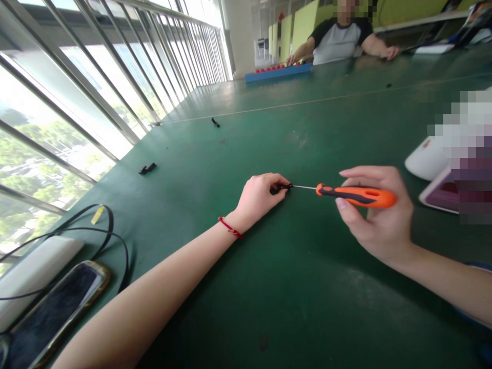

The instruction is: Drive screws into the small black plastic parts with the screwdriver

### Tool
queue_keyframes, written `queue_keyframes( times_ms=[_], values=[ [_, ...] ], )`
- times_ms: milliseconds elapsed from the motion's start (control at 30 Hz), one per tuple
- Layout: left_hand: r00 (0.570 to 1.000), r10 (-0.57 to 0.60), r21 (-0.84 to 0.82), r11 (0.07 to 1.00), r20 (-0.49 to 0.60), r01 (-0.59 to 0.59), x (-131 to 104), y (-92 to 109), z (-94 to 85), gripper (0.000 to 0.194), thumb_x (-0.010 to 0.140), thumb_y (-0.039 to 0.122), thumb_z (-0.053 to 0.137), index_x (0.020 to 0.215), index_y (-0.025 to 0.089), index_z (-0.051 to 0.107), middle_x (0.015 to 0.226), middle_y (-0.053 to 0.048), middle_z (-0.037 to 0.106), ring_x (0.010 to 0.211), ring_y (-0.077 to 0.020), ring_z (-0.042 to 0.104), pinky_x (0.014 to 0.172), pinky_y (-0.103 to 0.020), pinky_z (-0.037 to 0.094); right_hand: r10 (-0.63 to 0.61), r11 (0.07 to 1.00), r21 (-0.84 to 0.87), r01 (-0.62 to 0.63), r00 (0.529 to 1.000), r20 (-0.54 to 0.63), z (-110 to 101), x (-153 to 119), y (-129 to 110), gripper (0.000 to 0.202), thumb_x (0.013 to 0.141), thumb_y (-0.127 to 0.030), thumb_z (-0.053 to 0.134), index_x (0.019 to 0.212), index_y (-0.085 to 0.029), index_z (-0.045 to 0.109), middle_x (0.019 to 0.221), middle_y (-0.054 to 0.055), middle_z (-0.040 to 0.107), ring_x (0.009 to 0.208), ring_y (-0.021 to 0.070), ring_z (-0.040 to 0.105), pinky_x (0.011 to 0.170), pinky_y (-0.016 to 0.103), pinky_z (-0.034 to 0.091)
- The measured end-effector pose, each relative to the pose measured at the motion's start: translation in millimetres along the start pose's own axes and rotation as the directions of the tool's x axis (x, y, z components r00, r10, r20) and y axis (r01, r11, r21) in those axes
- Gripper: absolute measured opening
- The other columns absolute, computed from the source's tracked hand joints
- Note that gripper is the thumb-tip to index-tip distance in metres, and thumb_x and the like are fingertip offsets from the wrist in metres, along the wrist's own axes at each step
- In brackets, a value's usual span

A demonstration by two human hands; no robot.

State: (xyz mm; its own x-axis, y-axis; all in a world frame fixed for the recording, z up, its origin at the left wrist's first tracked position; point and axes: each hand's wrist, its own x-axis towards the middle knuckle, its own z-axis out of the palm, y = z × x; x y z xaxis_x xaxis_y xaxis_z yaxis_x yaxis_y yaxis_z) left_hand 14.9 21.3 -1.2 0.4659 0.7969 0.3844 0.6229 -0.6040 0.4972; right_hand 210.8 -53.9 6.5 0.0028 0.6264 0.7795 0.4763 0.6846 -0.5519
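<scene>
Through my head view, my left hand (259, 195) has thumb and fingers pinched together on a small black part (274, 190), held low at the green tabletop (230, 154). My right hand (392, 225) is curled loosely round the orange-and-black screwdriver (357, 196), whose thin shaft (303, 187) reaches left to the part's near end; I can't make out exactly how the tip sits. I judge the part light and stiff, probably smooth plastic and apt to twist or skid, so I'd take it by its sides, fingertips clear of the tip. The screwdriver should feel rigid and modest in weight; its thick handle, not the slim shaft, is the place to grip. Farther out, two loose black pieces (147, 168) (216, 122) lie apart on the tabletop, with a phone (54, 312) near my left forearm.
</scene>
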Motion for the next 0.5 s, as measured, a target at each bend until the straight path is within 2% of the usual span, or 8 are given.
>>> queue_keyframes(
  times_ms=[67, 100, 200, 300, 400, 500],
  values=[
    [1.000, -0.006, -0.003, 1.000, 0.003, 0.006, 0.0, 0.1, -0.2, 0.018, 0.078, 0.019, 0.056, 0.089, 0.019, 0.070, 0.084, 0.000, 0.071, 0.074, -0.0128, 0.063, 0.072, -0.024, 0.049, -0.006, 0.999, 0.044, 0.008, 0.999, -0.034, 1.1, 1.3, 3.1, 0.044, 0.068, -0.016, 0.066, 0.109, -0.027, 0.054, 0.085, 0.003, 0.056, 0.070, 0.0182, 0.057, 0.064, 0.035, 0.048],
    [1.000, -0.008, -0.006, 1.000, 0.003, 0.008, 0.1, 0.1, -0.2, 0.018, 0.077, 0.019, 0.056, 0.089, 0.019, 0.070, 0.084, 0.000, 0.071, 0.074, -0.0129, 0.063, 0.072, -0.024, 0.049, 0.009, 0.998, 0.055, -0.007, 1.000, -0.020, 1.0, 1.5, 3.9, 0.045, 0.069, -0.017, 0.066, 0.110, -0.027, 0.053, 0.082, 0.002, 0.055, 0.068, 0.0183, 0.056, 0.063, 0.035, 0.047],
    [1.000, -0.008, -0.011, 1.000, 0.002, 0.008, 0.0, -0.1, 0.0, 0.018, 0.078, 0.019, 0.057, 0.089, 0.020, 0.070, 0.085, 0.000, 0.072, 0.075, -0.0129, 0.064, 0.072, -0.024, 0.049, 0.062, 0.998, -0.020, -0.061, 0.995, 0.072, -1.2, 0.3, 2.3, 0.027, 0.075, -0.022, 0.063, 0.101, -0.024, 0.056, 0.060, -0.004, 0.050, 0.051, 0.0140, 0.048, 0.055, 0.032, 0.040],
    [1.000, 0.000, -0.015, 1.000, 0.001, 0.000, -0.4, -0.3, 0.2, 0.018, 0.078, 0.019, 0.057, 0.090, 0.019, 0.070, 0.086, 0.000, 0.072, 0.075, -0.0127, 0.064, 0.072, -0.024, 0.049, 0.064, 0.994, -0.098, -0.053, 0.992, 0.113, -3.4, -2.2, -2.4, 0.013, 0.077, -0.021, 0.061, 0.090, -0.023, 0.058, 0.052, -0.006, 0.050, 0.046, 0.0117, 0.046, 0.053, 0.030, 0.039],
    [1.000, 0.003, -0.015, 1.000, -0.003, -0.004, -0.8, -0.5, 0.2, 0.017, 0.078, 0.019, 0.057, 0.090, 0.019, 0.070, 0.085, 0.000, 0.071, 0.075, -0.0124, 0.063, 0.072, -0.024, 0.049, 0.036, 0.997, -0.078, -0.027, 0.992, 0.120, -2.5, -2.2, -4.7, 0.018, 0.077, -0.018, 0.061, 0.094, -0.024, 0.058, 0.057, -0.005, 0.054, 0.048, 0.0122, 0.050, 0.052, 0.029, 0.041],
    [1.000, 0.003, -0.013, 1.000, -0.007, -0.003, -0.9, -0.6, 0.3, 0.018, 0.078, 0.019, 0.056, 0.090, 0.019, 0.070, 0.085, 0.000, 0.071, 0.074, -0.0124, 0.063, 0.071, -0.024, 0.049, -0.053, 0.998, -0.020, 0.054, 0.998, 0.021, 0.8, 1.2, -2.7, 0.034, 0.071, -0.014, 0.064, 0.103, -0.024, 0.057, 0.075, -0.001, 0.055, 0.057, 0.0130, 0.054, 0.054, 0.030, 0.045]
  ],
)
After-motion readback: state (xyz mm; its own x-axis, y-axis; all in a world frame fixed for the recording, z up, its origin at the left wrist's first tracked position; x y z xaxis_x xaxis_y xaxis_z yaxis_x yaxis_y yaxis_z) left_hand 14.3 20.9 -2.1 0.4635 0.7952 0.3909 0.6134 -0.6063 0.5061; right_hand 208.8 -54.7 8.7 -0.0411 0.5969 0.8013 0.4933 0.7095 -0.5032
